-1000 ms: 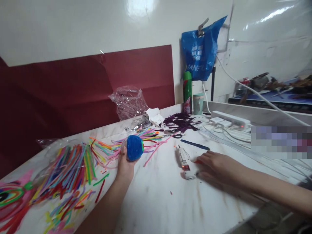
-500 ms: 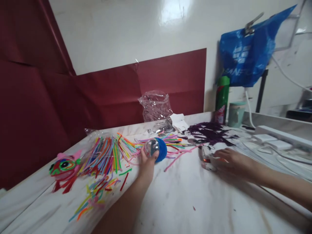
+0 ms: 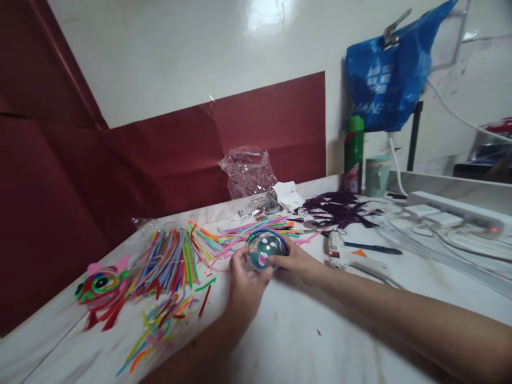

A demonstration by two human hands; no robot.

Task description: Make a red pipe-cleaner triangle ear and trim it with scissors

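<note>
Fish (image 3: 102, 290): one, pink, red and green, with two dark eyes, on the table (image 3: 288, 341).
Scraps (image 3: 164, 314): one loose heap of short coloured bits, too jumbled to count.
Stems (image 3: 170, 261): one thick bundle partly under clear plastic, more spread behind the ball, too many to count; one red and one green lie apart in front.
Left hand (image 3: 244, 285): curled round the ball's near left side, thumb in front.
Wrapper (image 3: 250, 173): one, clear and crumpled, at the table's back edge.
Ball (image 3: 262, 248): one, clear towards the camera, blue at the far rim, held between both hands over the table.
Paper (image 3: 288, 196): one white piece.
Right hand (image 3: 299, 260): gripping the ball's right side, fingers partly hidden behind it.
Purple strands (image 3: 336, 207): one tangled heap, uncountable.
Glue gun (image 3: 336, 242): one, lying beyond the right forearm, one red light showing.
Can (image 3: 354, 144): one, green, upright.
Orange piece (image 3: 359, 253): one, beside the gun.
Blue stick (image 3: 376, 249): one.
Cup (image 3: 377, 178): one, pale green.
Blue bag (image 3: 384, 80): one, hanging from one clip (image 3: 394, 32).
Power strip (image 3: 464, 213): one, one red light.
</note>
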